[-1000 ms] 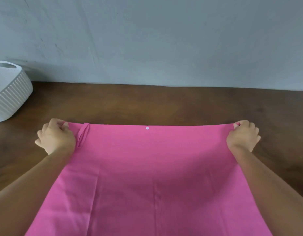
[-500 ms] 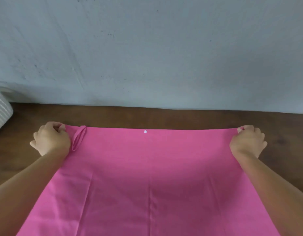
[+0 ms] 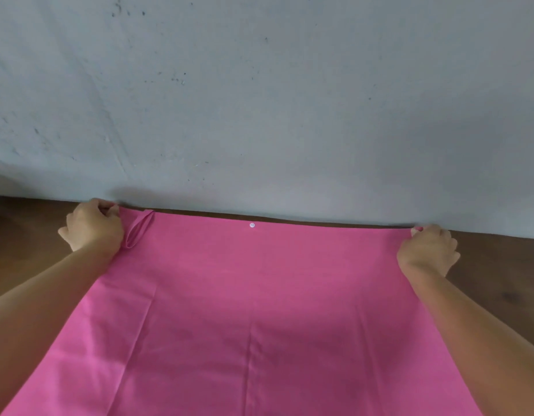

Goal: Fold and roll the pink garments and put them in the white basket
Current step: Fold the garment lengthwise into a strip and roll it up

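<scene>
Hands well apart: left hand (image 3: 93, 228) at nine o'clock and right hand (image 3: 427, 250) at three each pinch a far corner of the pink garment (image 3: 259, 310), stretched across the table (image 3: 26, 250) and spreading toward six. To fold it cleanly, both corners should probably travel level and together, edges matched before any crease is pressed.

A pink garment (image 3: 259, 295) is stretched out over a dark wooden table (image 3: 29, 250), its far edge pulled straight and close to the foot of a grey wall (image 3: 259, 100). The left hand (image 3: 93, 228) pinches the garment's far left corner and the right hand (image 3: 427, 250) its far right corner, fingers curled on the cloth. A small white button (image 3: 252, 225) sits midway along the garment's far edge, and a narrow pink loop (image 3: 138, 232) lies on the garment just beside the left hand.
</scene>
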